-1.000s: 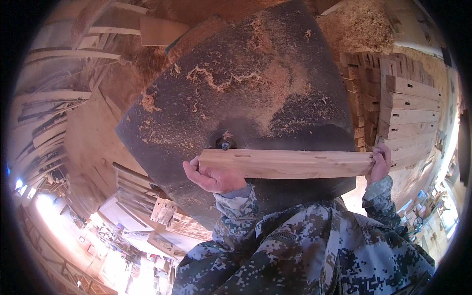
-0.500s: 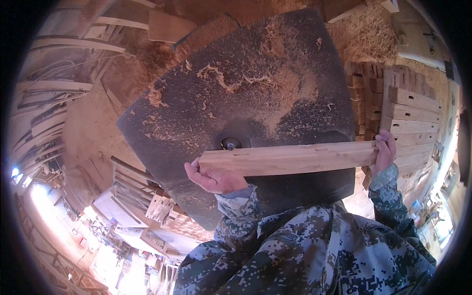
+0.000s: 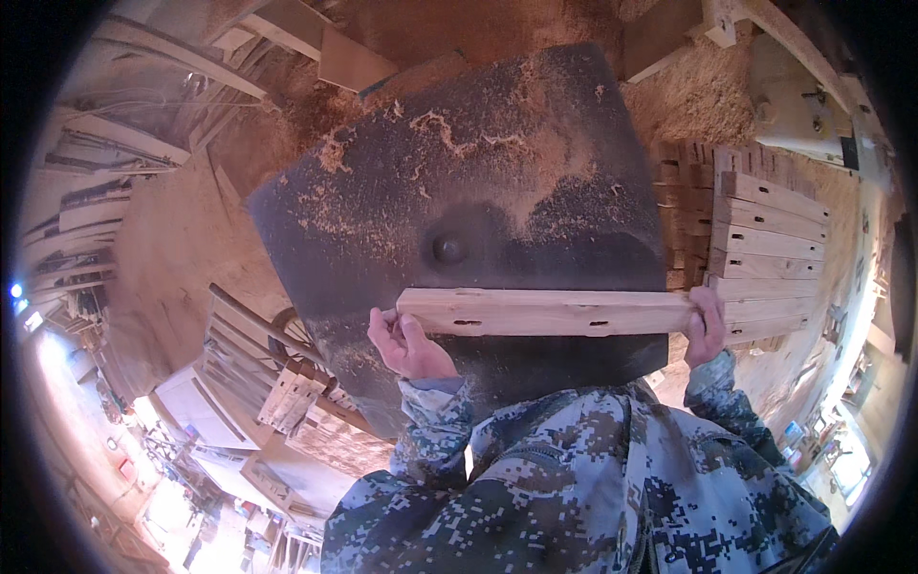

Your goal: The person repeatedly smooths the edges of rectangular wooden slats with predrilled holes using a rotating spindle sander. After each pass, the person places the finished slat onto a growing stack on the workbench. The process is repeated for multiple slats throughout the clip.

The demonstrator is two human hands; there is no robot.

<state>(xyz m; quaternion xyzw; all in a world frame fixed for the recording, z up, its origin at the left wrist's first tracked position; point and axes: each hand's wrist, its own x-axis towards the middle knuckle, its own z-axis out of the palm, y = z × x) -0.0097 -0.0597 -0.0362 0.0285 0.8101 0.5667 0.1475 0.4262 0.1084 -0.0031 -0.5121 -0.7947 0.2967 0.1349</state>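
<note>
A pale, squared wooden bar (image 3: 545, 313) lies crosswise between my hands, over the near part of a dark machine table (image 3: 373, 239). Two short slots show on its near face. My left hand (image 3: 413, 350) grips its left end, thumb up against the wood. At the other end, my right hand (image 3: 706, 327) has its fingers wrapped round the bar. Just beyond the bar, apart from it, a round spindle cutter (image 3: 448, 249) sits in the table opening, its outline blurred. Wood shavings (image 3: 459, 139) are strewn over the table's far half.
Slotted wooden bars (image 3: 773, 239) are stacked to the right of the table. Sawdust (image 3: 698, 91) is heaped beyond its far right corner. Another group of slotted pieces (image 3: 292, 397) stands at the lower left, beside a slatted wooden frame (image 3: 253, 335). Boards (image 3: 81, 220) lean farther left.
The bar has been turned, so a slotted face now shows. It has come away from the cutter toward me. Both hands still hold its ends; the whole view has shifted slightly.
</note>
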